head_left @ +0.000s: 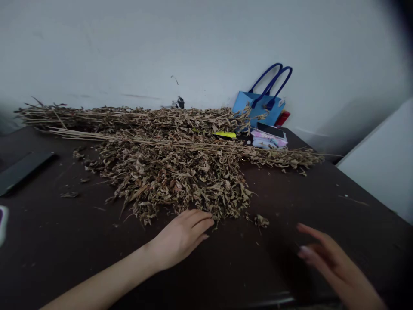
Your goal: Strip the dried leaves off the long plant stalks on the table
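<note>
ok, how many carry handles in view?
2, both on the blue bag at the back: one arching at left, the other overlapping it, farther right. Any behind the dried plants would be hidden.

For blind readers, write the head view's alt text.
A person's left hand is at the near edge of a heap of dried leaves on a dark table; the open right hand is apart. Behind the heap are stalks and a blue bag.
</note>
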`<state>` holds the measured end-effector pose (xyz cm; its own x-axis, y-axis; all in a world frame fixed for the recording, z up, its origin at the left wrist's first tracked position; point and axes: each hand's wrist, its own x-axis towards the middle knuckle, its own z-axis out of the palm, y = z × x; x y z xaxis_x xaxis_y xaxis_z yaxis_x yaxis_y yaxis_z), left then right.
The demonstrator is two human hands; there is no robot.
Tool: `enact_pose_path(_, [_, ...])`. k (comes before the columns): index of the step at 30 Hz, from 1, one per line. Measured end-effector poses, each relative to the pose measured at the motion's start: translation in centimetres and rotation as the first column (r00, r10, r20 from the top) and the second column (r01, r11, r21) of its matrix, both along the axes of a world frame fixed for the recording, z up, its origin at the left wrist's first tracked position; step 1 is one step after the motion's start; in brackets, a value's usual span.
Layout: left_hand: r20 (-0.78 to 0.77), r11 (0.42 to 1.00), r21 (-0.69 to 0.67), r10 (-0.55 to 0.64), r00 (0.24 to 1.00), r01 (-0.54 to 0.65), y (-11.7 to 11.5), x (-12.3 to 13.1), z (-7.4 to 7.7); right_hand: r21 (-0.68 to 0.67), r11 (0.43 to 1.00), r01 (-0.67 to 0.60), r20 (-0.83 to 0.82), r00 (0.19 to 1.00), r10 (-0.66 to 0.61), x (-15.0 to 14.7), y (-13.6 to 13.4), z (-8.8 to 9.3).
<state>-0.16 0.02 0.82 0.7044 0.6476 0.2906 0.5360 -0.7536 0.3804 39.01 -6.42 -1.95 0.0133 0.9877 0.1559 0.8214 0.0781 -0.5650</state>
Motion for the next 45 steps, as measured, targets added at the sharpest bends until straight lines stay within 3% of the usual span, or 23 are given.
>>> enact_pose_path(3, [0.032,0.998,0.012,0.068,0.997,-0.069,0.3,-0.4,0.0,-0.135,0.968,-0.212,-0.043,0.977,0.208,-5.2,4.3,0.6])
enact_pose_path(7, [0.069,0.983,0.037,0.176,0.982,-0.179,0.9,-1.0,-0.1,-0.167,0.906,-0.39,-0.094,0.921,0.379,-10.9,8.6,1.6])
enact_pose_path(13, [0.043,0.955,0.055,0.288,0.957,-0.29,1.9,-1.4,-0.3,-0.199,0.826,-0.528,0.087,0.83,0.551,-13.2,12.8,4.0])
enact_pose_path(18, [0.038,0.958,0.023,0.283,0.958,-0.284,2.1,-1.7,-0.9,-0.01,0.84,-0.543,0.281,0.804,0.523,-14.9,16.4,7.6])
enact_pose_path(21, [0.06,0.962,0.02,0.27,0.961,-0.272,2.2,-1.7,-1.0,0.124,0.823,-0.555,0.377,0.793,0.478,-17.0,19.9,8.3])
enact_pose_path(26, [0.13,0.971,0.034,0.229,0.965,-0.235,2.0,-1.7,-0.6,0.151,0.806,-0.572,0.452,0.766,0.458,-20.1,27.1,6.6])
enact_pose_path(30, [0.146,0.977,0.04,0.202,0.968,-0.21,1.9,-1.6,-0.2,0.127,0.811,-0.571,0.512,0.738,0.44,-21.4,31.1,4.4])
enact_pose_path(35, [0.143,0.977,0.003,0.211,0.967,-0.213,2.0,-1.8,0.2,0.116,0.799,-0.591,0.548,0.708,0.444,-21.8,32.7,3.3])
enact_pose_path(42, [0.158,0.977,0.004,0.211,0.965,-0.214,2.1,-1.9,0.3,0.216,0.808,-0.549,0.506,0.77,0.388,-20.1,32.9,5.7])
enact_pose_path(45, [0.158,0.976,0.001,0.213,0.964,-0.216,2.0,-1.9,0.2,0.214,0.817,-0.535,0.507,0.776,0.375,-19.5,32.7,5.6])
